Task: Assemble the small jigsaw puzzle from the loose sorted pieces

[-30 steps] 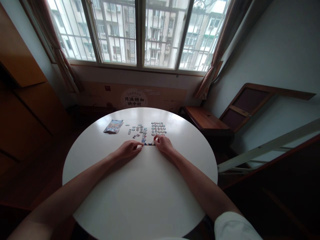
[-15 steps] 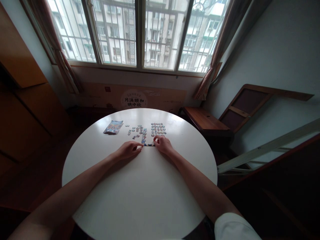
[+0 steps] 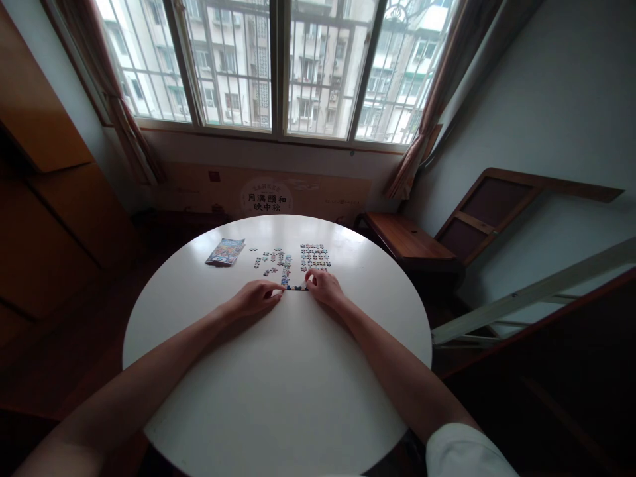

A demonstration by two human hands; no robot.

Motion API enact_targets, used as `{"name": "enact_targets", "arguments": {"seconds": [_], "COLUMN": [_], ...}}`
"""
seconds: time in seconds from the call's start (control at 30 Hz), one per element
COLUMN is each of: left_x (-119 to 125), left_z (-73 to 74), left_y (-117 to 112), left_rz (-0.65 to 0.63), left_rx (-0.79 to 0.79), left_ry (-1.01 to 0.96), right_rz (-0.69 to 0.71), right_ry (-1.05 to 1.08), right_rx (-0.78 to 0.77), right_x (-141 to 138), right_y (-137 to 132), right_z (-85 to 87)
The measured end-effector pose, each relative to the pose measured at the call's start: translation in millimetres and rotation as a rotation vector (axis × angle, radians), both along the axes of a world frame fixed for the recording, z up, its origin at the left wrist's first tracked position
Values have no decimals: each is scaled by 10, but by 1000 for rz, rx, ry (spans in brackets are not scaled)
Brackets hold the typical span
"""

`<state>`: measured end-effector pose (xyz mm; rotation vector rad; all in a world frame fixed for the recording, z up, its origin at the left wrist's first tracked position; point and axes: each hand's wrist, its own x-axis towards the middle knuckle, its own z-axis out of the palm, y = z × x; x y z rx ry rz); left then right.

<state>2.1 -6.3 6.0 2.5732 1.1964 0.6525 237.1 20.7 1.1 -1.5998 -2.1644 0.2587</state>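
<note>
On the white round table, joined jigsaw pieces form an L-shaped border, with an upright strip [image 3: 286, 269] and a bottom row [image 3: 297, 288]. My left hand [image 3: 257, 296] has its index finger and thumb at the lower left corner of this puzzle. At the row's right end, my right hand [image 3: 324, 287] is closed, fingertips pinched on a puzzle piece that they mostly cover. Loose pieces [image 3: 273, 257] lie scattered left of the strip. Beyond my right hand, more pieces [image 3: 315, 255] are laid out in rows.
A colourful printed packet [image 3: 225, 252] lies at the table's [image 3: 278, 397] left rear. A wooden bench [image 3: 407, 235] stands past the right edge, near a leaning metal ladder-like frame [image 3: 521, 298]. Barred windows [image 3: 318, 73] fill the far wall.
Both hands stay at the bottom row, nearly unmoved. The right fingertips shift only very slightly at its right end.
</note>
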Motion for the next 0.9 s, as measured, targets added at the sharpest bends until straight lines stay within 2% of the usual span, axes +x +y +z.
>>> {"name": "enact_targets", "arguments": {"seconds": [0.9], "left_x": [4], "left_z": [14], "left_y": [-10], "left_rz": [-3], "left_rx": [-1], "left_ry": [2], "right_rz": [-9], "right_ry": [-12], "right_rx": [-15], "right_x": [-10], "right_y": [-13], "right_z": [13]}}
